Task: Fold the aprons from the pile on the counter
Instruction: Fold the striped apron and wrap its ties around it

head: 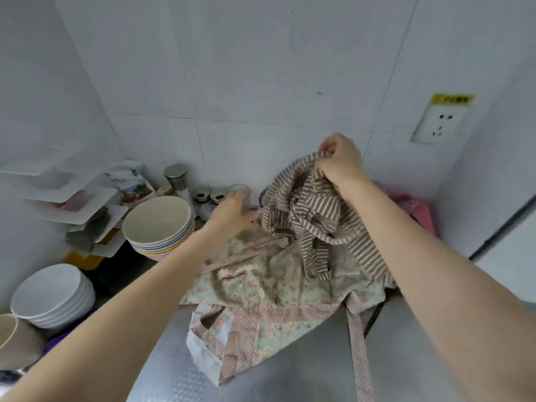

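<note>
We stand at a grey embossed metal counter [290,372] set in a corner of white tiled walls, a white wall socket [441,123] to the right. Our right hand [340,161] pinches an edge of the brown-and-cream striped cloth apron [313,216], lifting it bunched above the pile; its body and straps hang down from the hand. Under it the pale green floral apron with pink dotted trim [261,288] lies crumpled, one long strap trailing toward us. Our left hand [232,210] hovers just left of the striped cloth, fingers loosely curled, holding nothing. A pink cloth [417,207] lies behind. To the left stand a stack of pastel bowls [158,224], white bowls [52,294] and metal-lidded jars [203,198].
</note>
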Motion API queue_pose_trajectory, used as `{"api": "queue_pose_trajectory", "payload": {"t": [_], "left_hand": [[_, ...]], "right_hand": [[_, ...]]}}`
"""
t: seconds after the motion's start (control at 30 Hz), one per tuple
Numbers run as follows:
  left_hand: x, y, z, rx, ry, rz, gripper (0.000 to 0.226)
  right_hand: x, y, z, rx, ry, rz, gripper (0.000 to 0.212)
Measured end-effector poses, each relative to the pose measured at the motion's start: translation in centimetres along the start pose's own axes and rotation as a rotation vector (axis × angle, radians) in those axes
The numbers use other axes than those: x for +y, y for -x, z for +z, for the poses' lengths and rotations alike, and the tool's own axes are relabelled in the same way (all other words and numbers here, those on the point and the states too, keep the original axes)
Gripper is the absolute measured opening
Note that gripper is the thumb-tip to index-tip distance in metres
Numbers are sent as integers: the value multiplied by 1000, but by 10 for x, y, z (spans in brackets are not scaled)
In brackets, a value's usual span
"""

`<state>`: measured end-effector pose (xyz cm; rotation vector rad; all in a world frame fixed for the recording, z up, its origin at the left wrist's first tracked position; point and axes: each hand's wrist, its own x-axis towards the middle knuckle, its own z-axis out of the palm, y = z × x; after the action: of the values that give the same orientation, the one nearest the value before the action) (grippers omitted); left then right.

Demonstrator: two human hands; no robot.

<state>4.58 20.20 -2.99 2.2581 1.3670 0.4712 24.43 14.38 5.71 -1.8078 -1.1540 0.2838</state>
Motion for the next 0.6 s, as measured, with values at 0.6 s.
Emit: {"api": "queue_pose_trajectory", "payload": {"t": [0.6], "left_hand": [[133,78,-228,356,-329,208,24]], "right_hand": [[-173,67,-231,-10,975,-328,27]]}}
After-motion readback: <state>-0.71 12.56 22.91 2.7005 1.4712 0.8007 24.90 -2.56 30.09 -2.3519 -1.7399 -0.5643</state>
